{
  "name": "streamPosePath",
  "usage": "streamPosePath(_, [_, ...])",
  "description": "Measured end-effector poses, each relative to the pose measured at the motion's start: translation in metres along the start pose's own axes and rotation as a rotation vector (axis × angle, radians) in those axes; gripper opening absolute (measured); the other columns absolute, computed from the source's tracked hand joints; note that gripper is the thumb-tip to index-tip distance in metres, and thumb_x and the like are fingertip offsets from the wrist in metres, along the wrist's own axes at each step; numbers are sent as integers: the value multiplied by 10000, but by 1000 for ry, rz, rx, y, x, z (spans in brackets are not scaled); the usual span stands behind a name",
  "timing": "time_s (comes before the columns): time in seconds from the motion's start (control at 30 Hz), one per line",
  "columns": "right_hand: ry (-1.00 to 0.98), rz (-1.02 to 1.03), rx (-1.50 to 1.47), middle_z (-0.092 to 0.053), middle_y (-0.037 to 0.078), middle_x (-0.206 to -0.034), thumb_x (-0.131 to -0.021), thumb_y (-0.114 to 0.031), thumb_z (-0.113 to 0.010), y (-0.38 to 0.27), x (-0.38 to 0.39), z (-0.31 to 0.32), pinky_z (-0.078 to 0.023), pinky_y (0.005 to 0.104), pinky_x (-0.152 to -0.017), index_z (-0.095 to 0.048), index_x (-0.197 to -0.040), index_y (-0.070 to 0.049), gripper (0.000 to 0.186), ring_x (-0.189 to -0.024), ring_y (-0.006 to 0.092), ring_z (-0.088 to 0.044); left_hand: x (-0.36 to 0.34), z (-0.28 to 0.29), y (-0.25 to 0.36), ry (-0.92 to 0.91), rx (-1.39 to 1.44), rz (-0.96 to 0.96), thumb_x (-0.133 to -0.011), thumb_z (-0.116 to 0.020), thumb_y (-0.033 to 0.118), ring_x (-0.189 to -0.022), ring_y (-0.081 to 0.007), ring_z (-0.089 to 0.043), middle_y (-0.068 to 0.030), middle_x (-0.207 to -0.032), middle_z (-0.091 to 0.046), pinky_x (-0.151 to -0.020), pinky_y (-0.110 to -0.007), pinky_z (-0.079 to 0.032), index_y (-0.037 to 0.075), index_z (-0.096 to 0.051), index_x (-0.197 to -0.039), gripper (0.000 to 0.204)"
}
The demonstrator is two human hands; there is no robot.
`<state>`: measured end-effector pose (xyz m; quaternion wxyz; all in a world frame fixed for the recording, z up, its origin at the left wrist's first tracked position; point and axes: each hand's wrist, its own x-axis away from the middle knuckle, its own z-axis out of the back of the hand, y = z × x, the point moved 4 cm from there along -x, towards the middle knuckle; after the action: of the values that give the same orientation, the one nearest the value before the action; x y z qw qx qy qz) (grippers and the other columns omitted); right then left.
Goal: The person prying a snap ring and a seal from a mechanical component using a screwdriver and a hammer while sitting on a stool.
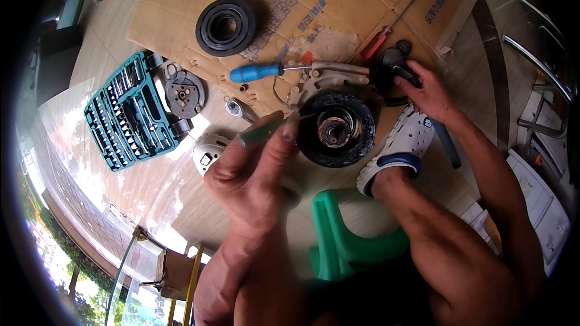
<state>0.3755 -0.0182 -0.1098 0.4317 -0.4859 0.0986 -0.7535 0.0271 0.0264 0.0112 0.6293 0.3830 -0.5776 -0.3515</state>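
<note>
My left hand [254, 169] is shut on a green-handled tool [261, 134] whose thin shaft points right, into the hub of a black pulley [314, 145]. The pulley sits on a grey compressor body [329, 78] lying on cardboard [181, 18]. My right hand [430, 93] reaches to the compressor's right end and its fingers curl round a black part [396, 71] there. Below that hand, my foot in a white perforated shoe [405, 142] rests next to the pulley.
A blue-handled screwdriver [257, 73] and a red-handled one [377, 42] lie by the compressor. A black ring pulley [225, 26] is on the cardboard. A metal disc [184, 93], a ratchet [240, 109] and a teal socket case [130, 111] lie left. A green stool [344, 241] is under me.
</note>
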Motion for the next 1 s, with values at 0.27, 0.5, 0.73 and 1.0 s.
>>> streamPosePath(0.27, [12, -30, 60, -625, 93, -705, -971, -320, -724, -9, 4, 3, -487, 365, -593, -646, -1132, -57, 319, -607, 157, -592, 2, -4, -10, 25, -30, -97, -878, -814, 2, -816, -96, -690, -91, -899, -786, -782, -225, -528, -48, -783, -1046, 179])
streamPosePath(0.5, [22, -24, 87, -640, 121, -737, -959, -326, -732, -9, 3, 4, -498, 375, -628, -648, -1131, -48, 338, -639, 190, -602, -2, -5, -4, 23, -186, -106, -856, -825, 6, -777, -118, -697, -78, -881, -779, -760, -242, -535, -31, -783, -1029, 181])
streamPosePath(0.73, [46, 25, 112, -655, 148, -769, -957, -328, -731, -8, 3, 5, -507, 394, -675, -651, -1130, -38, 346, -677, 230, -615, -1, 0, -9, 47, -461, -524, -795, -863, 38, -682, -205, -718, -84, -864, -755, -698, -276, -555, 8, -797, -972, 192])
streamPosePath(1.0, [58, 73, 108, -684, 167, -823, -955, -304, -737, -9, 3, 4, -519, 394, -714, -656, -1161, -30, 352, -717, 258, -640, -1, -3, 2, 47, -266, -169, -827, -840, 38, -727, -100, -691, -73, -837, -780, -702, -231, -533, -30, -795, -974, 168])
